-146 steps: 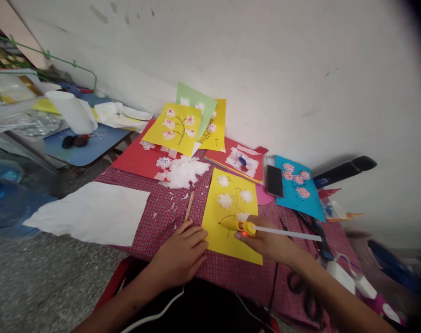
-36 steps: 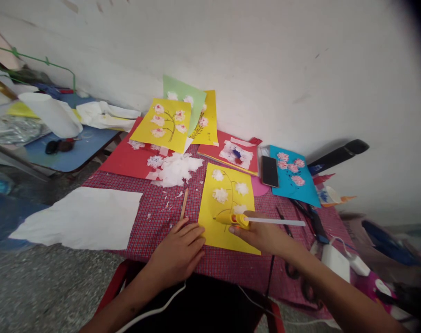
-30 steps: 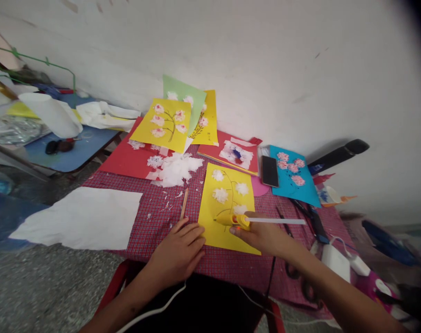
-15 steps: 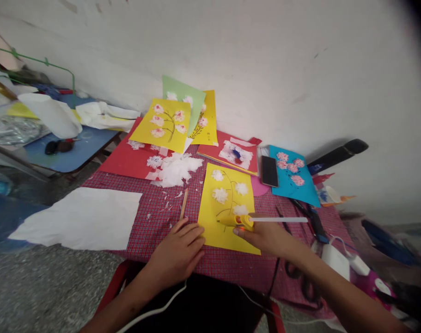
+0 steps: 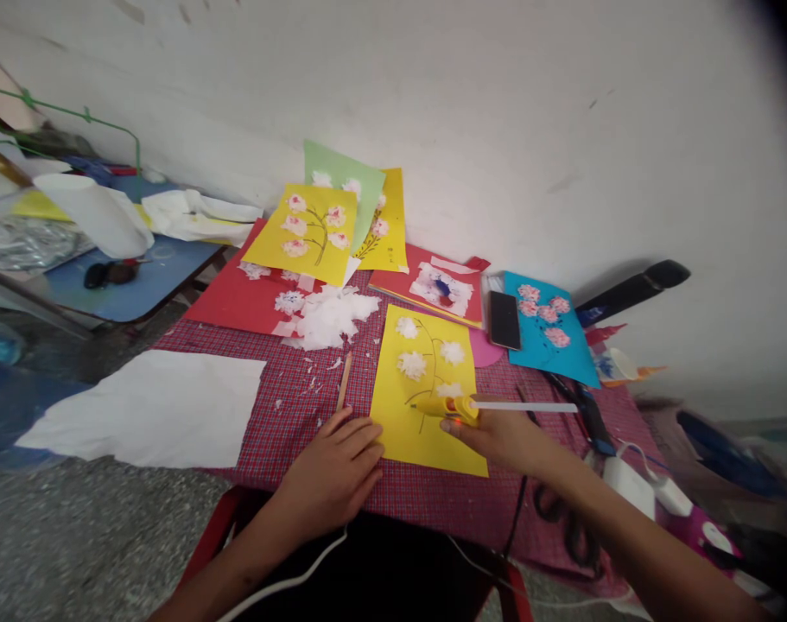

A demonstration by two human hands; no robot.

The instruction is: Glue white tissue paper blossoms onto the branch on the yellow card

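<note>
My right hand [image 5: 493, 436] grips a yellow hot glue gun [image 5: 450, 409], with a long white glue stick [image 5: 529, 406] poking out of its back end. The nozzle is over the lower part of a yellow sheet [image 5: 425, 441] that bears a drawn branch and several white tissue-paper flowers [image 5: 412, 364]. Flat on the checked cloth lies my left hand [image 5: 334, 466], fingers stretched, its fingertips at the sheet's left edge. A wooden pencil [image 5: 345, 380] lies just beyond those fingers. The glue gun hides part of the lower right flower.
Torn white tissue [image 5: 334, 315] lies on a red sheet, with finished flower pictures [image 5: 302, 229] leaning at the wall. A phone [image 5: 504, 320] and a blue flower picture [image 5: 555, 333] are at right. Large white paper [image 5: 166, 406] overhangs the table's left side. Cables [image 5: 565, 523] coil near a white adapter.
The glue gun in my right hand has shifted slightly right and up, its nozzle now nearer the drawn branch. My left hand stays where it was.
</note>
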